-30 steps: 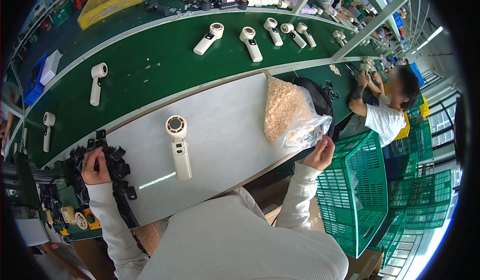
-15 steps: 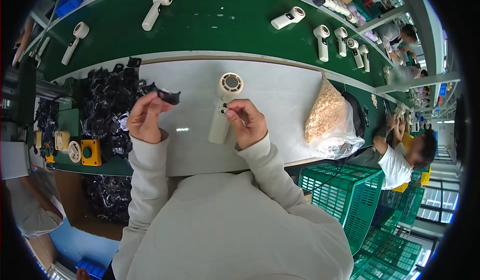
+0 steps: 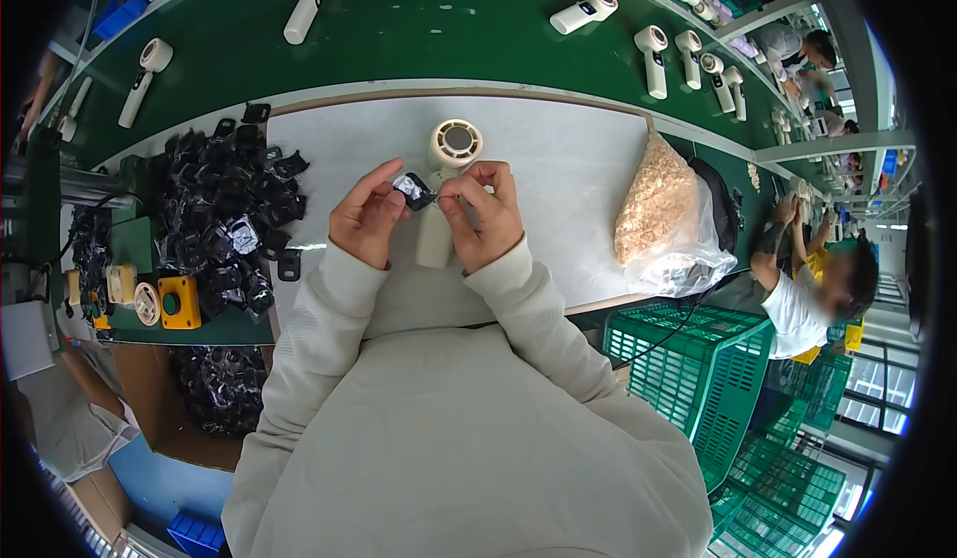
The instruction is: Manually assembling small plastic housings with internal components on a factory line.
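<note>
A cream handheld fan (image 3: 433, 241) lies on the white work mat, its round head pointing away from me and its handle toward me. Above the handle, my left hand (image 3: 367, 221) pinches a small black plastic part with a shiny, film-like face (image 3: 413, 191) between thumb and fingers. My right hand (image 3: 486, 217) is closed in a pinch at the right edge of that part, over the upper handle. What sits between the right fingertips is too small to make out. Both hands hide part of the fan's handle.
A heap of black plastic parts (image 3: 214, 209) lies left of the mat, by a yellow button box (image 3: 179, 304). To the right stand a bag of small beige pieces (image 3: 658, 204) and a green crate (image 3: 688, 378). Several fans lie on the green belt (image 3: 419, 29) beyond.
My left hand has carried the black part rightward from the heap's edge to above the fan. My right hand has moved slightly up to meet it, and the view has shifted a little.
</note>
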{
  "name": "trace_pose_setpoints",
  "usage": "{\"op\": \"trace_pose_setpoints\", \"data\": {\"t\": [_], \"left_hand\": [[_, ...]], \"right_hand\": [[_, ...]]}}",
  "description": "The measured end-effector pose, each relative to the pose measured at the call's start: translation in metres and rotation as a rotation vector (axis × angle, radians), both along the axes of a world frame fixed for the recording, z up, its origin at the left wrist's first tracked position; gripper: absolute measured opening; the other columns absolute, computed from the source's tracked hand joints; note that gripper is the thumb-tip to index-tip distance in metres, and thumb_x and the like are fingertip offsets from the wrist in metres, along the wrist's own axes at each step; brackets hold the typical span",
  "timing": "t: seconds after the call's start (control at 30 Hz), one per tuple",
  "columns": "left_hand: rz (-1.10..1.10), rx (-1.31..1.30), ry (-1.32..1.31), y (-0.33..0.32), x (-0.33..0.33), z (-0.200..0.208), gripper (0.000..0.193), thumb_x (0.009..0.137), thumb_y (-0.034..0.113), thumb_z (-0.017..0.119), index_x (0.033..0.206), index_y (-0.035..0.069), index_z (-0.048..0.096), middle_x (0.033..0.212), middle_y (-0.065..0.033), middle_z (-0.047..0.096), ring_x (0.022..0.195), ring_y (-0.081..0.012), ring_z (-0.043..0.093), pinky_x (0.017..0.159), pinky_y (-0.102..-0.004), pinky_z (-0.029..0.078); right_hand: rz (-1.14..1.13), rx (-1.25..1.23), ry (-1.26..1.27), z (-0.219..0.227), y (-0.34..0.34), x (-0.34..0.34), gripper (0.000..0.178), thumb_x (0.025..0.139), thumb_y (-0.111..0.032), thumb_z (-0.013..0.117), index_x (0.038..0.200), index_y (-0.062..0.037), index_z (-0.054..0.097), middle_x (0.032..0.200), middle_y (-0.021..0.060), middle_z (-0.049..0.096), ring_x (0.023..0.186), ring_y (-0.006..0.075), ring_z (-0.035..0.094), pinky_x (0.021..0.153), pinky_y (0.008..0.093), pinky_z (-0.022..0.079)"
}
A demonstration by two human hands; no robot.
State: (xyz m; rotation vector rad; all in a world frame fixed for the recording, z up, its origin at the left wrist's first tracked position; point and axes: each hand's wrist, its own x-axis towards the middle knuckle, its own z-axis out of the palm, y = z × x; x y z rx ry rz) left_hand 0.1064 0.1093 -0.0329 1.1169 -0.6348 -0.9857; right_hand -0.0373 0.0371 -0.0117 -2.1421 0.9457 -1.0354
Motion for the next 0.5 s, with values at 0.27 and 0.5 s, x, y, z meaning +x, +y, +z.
{"op": "trace_pose_setpoints", "data": {"t": [0.27,0.5], "left_hand": [[-0.070,-0.135,0.458,-0.011,-0.007,0.015,0.013,0.089,0.001,0.060,0.101,0.001,0.061,0.095,-0.0060,0.063,0.079,-0.0143,0.056,0.079,-0.0228,0.046],[-0.070,-0.044,-0.256,-0.013,-0.010,0.023,0.014,0.086,0.010,0.065,0.099,0.006,0.062,0.095,-0.0040,0.064,0.082,-0.0156,0.054,0.077,-0.0265,0.041]], "right_hand": [[-0.133,0.070,-0.221,0.009,0.003,-0.001,0.013,0.084,0.000,0.062,0.096,-0.0026,0.059,0.092,0.0055,0.051,0.083,0.0170,0.048,0.073,0.0245,0.042],[0.130,0.694,-0.514,0.015,-0.008,-0.005,0.004,0.087,-0.003,0.061,0.089,-0.0012,0.058,0.081,0.0022,0.056,0.071,0.0119,0.047,0.065,0.0224,0.041]]}}
